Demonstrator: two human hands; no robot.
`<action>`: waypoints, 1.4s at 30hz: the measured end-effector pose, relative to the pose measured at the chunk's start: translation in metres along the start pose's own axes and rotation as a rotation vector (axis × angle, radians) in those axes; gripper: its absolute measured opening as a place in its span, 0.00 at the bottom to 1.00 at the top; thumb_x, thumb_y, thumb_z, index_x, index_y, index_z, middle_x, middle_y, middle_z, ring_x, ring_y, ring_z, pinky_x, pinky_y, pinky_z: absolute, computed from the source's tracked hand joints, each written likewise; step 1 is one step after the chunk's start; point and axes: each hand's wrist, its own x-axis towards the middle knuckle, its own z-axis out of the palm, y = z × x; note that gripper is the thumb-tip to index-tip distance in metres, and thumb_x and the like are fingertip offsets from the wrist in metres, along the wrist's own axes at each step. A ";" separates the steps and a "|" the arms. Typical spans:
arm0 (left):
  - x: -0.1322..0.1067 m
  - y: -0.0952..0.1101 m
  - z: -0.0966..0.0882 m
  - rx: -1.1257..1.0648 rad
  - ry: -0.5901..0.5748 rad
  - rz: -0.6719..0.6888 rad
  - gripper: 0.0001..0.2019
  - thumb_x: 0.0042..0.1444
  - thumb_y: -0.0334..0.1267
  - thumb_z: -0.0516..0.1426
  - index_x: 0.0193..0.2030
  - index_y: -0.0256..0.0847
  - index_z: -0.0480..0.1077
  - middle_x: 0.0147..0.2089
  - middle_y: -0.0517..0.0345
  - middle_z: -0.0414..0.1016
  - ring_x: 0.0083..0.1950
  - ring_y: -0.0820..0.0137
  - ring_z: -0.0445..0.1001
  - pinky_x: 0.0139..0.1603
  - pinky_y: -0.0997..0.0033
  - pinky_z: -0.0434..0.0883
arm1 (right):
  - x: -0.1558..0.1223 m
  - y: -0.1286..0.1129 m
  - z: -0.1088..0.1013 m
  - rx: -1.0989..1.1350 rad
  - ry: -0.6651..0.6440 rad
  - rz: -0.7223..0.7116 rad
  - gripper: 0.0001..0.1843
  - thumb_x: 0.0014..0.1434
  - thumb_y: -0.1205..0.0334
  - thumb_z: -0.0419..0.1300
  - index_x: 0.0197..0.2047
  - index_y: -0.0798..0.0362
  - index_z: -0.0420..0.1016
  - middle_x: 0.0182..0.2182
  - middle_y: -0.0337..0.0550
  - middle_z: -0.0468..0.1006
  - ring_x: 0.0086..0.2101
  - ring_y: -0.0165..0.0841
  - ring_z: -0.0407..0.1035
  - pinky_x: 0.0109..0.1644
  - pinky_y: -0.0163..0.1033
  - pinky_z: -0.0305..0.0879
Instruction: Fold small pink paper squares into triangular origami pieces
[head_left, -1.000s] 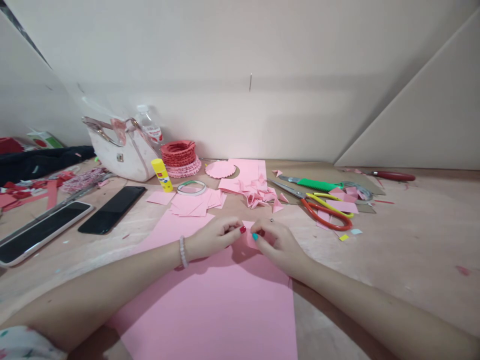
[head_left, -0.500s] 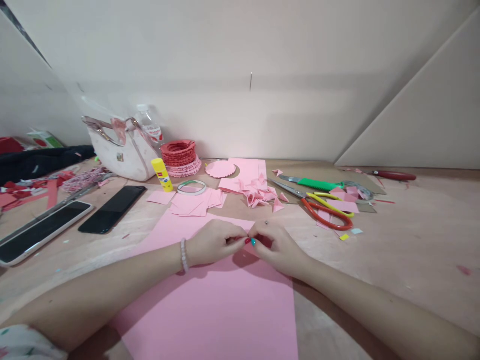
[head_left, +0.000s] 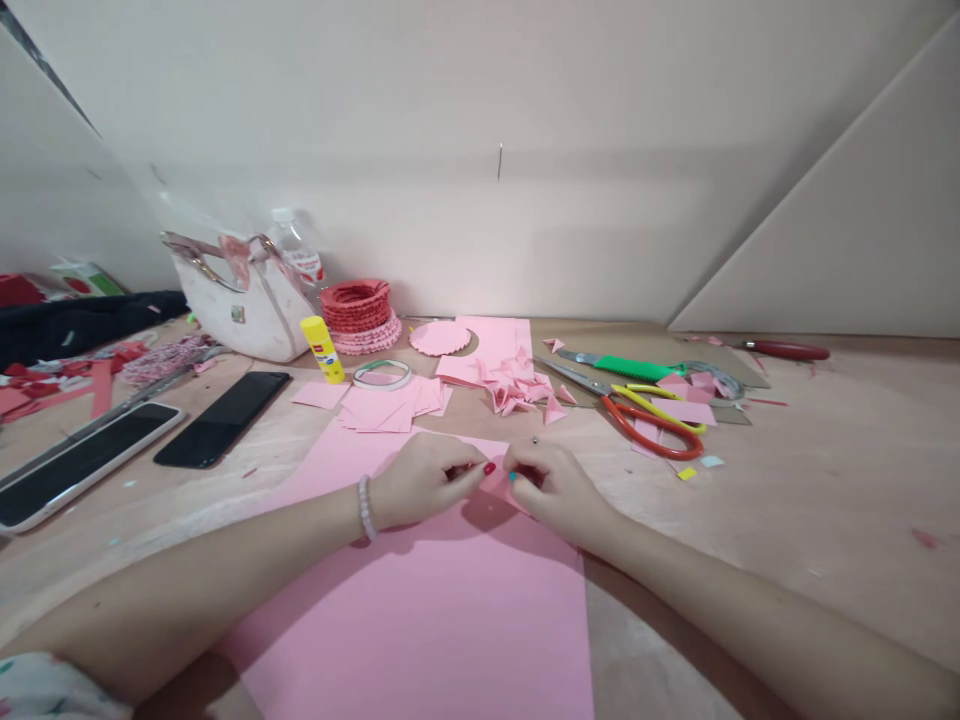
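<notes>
The left hand (head_left: pixel 427 480) and right hand (head_left: pixel 561 490) pinch a small paper piece (head_left: pixel 498 484) between closed thumbs and fingers, over a large pink sheet (head_left: pixel 420 610). Beyond lie folded pink scraps (head_left: pixel 517 388), with orange-handled scissors (head_left: pixel 604 391) to their right.

Widest room lies at the right of the frame, where the bench (head_left: pixel 840 450) runs nearly bare between the red-handled tool (head_left: pixel 791 350) and the right forearm (head_left: pixel 750 600); only flat scraps dot it. At center right, the orange-handled scissors (head_left: pixel 652 440) bar a low sweep inward. At lower center, the pink sheet (head_left: pixel 435 640) offers an open lane between both forearms. At upper left, the upright glue stick (head_left: pixel 323 350) and white bag (head_left: pixel 251 315) block passage toward the wall (head_left: pixel 600 240)
</notes>
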 end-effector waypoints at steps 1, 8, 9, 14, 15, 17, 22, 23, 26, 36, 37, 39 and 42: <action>0.001 0.001 -0.001 -0.019 0.006 -0.010 0.15 0.54 0.33 0.46 0.17 0.37 0.57 0.17 0.64 0.54 0.21 0.78 0.52 0.24 0.77 0.50 | 0.000 0.000 0.000 0.011 0.005 0.023 0.07 0.40 0.74 0.46 0.18 0.54 0.59 0.17 0.34 0.62 0.23 0.28 0.57 0.26 0.32 0.49; 0.006 -0.004 -0.007 -0.221 0.187 -0.177 0.16 0.55 0.39 0.46 0.18 0.37 0.53 0.19 0.64 0.51 0.23 0.77 0.52 0.24 0.77 0.52 | 0.005 0.007 -0.003 0.221 0.117 0.191 0.07 0.42 0.70 0.45 0.16 0.53 0.52 0.16 0.33 0.52 0.21 0.27 0.51 0.24 0.33 0.46; 0.007 -0.006 -0.008 -0.265 0.229 -0.222 0.16 0.55 0.40 0.46 0.18 0.37 0.52 0.19 0.64 0.50 0.22 0.78 0.51 0.23 0.78 0.51 | 0.005 0.010 -0.004 0.258 0.133 0.203 0.08 0.42 0.70 0.45 0.16 0.53 0.51 0.16 0.33 0.51 0.21 0.27 0.50 0.24 0.33 0.45; 0.011 -0.016 -0.007 -0.339 0.311 -0.283 0.15 0.55 0.41 0.47 0.20 0.37 0.55 0.20 0.65 0.50 0.23 0.78 0.51 0.23 0.78 0.52 | 0.008 0.016 -0.003 0.405 0.212 0.201 0.05 0.44 0.71 0.45 0.21 0.53 0.57 0.20 0.33 0.57 0.24 0.27 0.54 0.26 0.32 0.51; 0.010 -0.016 -0.006 -0.322 0.281 -0.258 0.15 0.55 0.41 0.47 0.20 0.36 0.57 0.20 0.64 0.52 0.23 0.78 0.52 0.23 0.78 0.53 | 0.009 0.016 -0.002 0.427 0.221 0.178 0.05 0.45 0.71 0.46 0.25 0.53 0.59 0.23 0.34 0.60 0.26 0.27 0.57 0.29 0.32 0.53; 0.008 -0.015 -0.004 -0.266 0.205 -0.198 0.14 0.55 0.39 0.47 0.22 0.35 0.62 0.21 0.63 0.56 0.24 0.77 0.55 0.24 0.78 0.55 | 0.009 0.014 -0.001 0.431 0.229 0.139 0.08 0.48 0.70 0.49 0.33 0.52 0.62 0.30 0.37 0.65 0.32 0.29 0.61 0.34 0.33 0.57; 0.005 -0.009 -0.001 -0.098 0.182 -0.045 0.09 0.53 0.32 0.49 0.36 0.38 0.70 0.27 0.59 0.65 0.29 0.74 0.61 0.31 0.76 0.60 | 0.006 0.008 0.003 0.198 0.100 0.088 0.05 0.51 0.69 0.50 0.29 0.53 0.67 0.26 0.39 0.70 0.27 0.30 0.63 0.31 0.34 0.58; 0.005 -0.008 -0.001 -0.071 0.192 -0.016 0.09 0.52 0.32 0.50 0.37 0.39 0.70 0.30 0.58 0.65 0.31 0.73 0.62 0.33 0.75 0.61 | 0.004 0.007 0.003 0.145 0.082 0.073 0.06 0.51 0.69 0.50 0.29 0.53 0.68 0.25 0.38 0.71 0.27 0.29 0.63 0.31 0.34 0.58; 0.005 -0.004 -0.002 -0.022 0.204 0.053 0.08 0.51 0.32 0.52 0.37 0.39 0.70 0.35 0.55 0.62 0.37 0.71 0.62 0.37 0.73 0.62 | 0.001 0.004 0.003 0.035 0.063 -0.035 0.09 0.49 0.72 0.50 0.30 0.53 0.69 0.26 0.38 0.72 0.27 0.29 0.63 0.31 0.33 0.57; -0.002 -0.001 -0.002 0.126 0.101 0.234 0.06 0.43 0.27 0.51 0.28 0.37 0.68 0.30 0.58 0.57 0.32 0.73 0.57 0.33 0.74 0.58 | -0.005 0.005 0.004 -0.195 -0.055 -0.215 0.07 0.50 0.72 0.52 0.28 0.53 0.69 0.24 0.39 0.68 0.28 0.29 0.61 0.31 0.33 0.54; -0.003 -0.001 -0.002 0.127 0.092 0.240 0.06 0.42 0.27 0.51 0.27 0.37 0.67 0.30 0.58 0.57 0.31 0.74 0.57 0.32 0.74 0.58 | -0.006 0.005 0.004 -0.202 -0.064 -0.226 0.07 0.50 0.72 0.52 0.28 0.53 0.69 0.24 0.39 0.69 0.29 0.30 0.61 0.32 0.33 0.54; -0.003 -0.001 -0.002 0.127 0.086 0.239 0.05 0.40 0.27 0.51 0.25 0.36 0.66 0.30 0.58 0.58 0.30 0.74 0.57 0.31 0.74 0.57 | -0.007 0.004 0.003 -0.197 -0.054 -0.232 0.07 0.49 0.72 0.52 0.28 0.53 0.69 0.24 0.39 0.69 0.28 0.30 0.61 0.31 0.33 0.54; -0.002 -0.002 -0.003 0.136 0.096 0.217 0.02 0.41 0.28 0.51 0.22 0.36 0.63 0.29 0.59 0.57 0.29 0.74 0.56 0.30 0.73 0.56 | -0.006 0.003 0.002 -0.157 0.008 -0.223 0.08 0.47 0.74 0.52 0.25 0.54 0.68 0.21 0.37 0.66 0.25 0.28 0.59 0.29 0.32 0.53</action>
